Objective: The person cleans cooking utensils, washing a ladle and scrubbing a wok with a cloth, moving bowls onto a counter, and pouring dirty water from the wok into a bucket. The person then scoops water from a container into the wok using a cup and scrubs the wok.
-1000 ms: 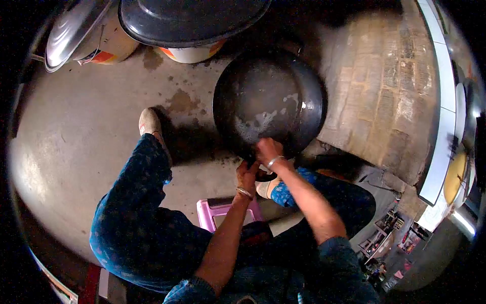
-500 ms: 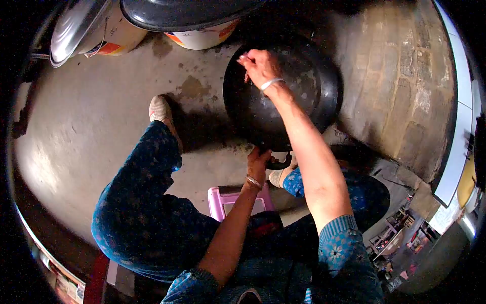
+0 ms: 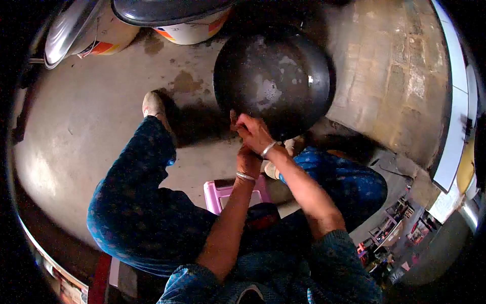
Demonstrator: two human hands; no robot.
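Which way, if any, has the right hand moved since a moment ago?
Yes: the right hand has come back from over the far half of the wok, toward the pink stool.

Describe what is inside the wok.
Inside the wok are pale, foamy-looking patches. The right hand covers part of its near edge; what lies behind it cannot be seen.

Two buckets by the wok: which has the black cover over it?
The right bucket, nearer the wok, sits under the wide black cover. The left bucket has a shiny silver lid beside it instead.
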